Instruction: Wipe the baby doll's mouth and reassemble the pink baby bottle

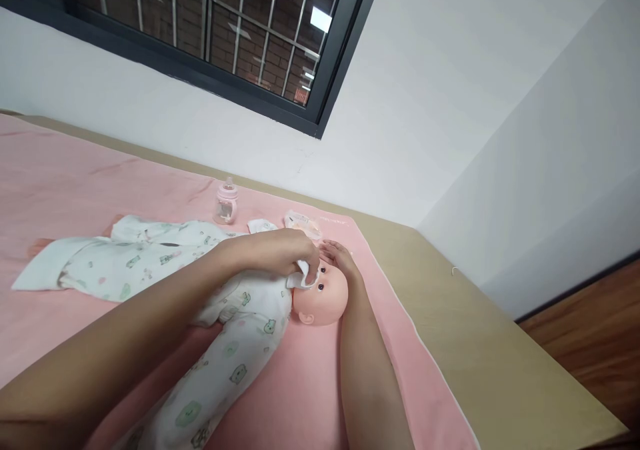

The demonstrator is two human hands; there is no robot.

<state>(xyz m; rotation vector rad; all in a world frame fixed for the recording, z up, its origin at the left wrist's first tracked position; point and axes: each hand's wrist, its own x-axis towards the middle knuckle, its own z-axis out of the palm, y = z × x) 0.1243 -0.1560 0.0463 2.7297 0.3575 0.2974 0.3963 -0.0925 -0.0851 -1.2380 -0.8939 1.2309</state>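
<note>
A baby doll (325, 298) lies on its back on a pink blanket, its head to the right, dressed in white clothes with a green bear print (97, 270). My left hand (287, 250) is closed on a small white cloth (300, 278) and presses it around the doll's mouth and chin. The left forearm crosses over the doll's body. Against the far side of the doll's head rests my right hand (337, 255), its fingers stretched out and apart from any grasp. Part of the doll's face is hidden by the left hand.
Beyond the doll, a clear baby bottle with a pink collar and handle (227, 202) stands upright. Near it lie a folded printed white cloth (261, 226) and a clear plastic packet (301, 223). The pink blanket (305, 383) covers a wooden surface (425, 283) beside white walls and a barred window.
</note>
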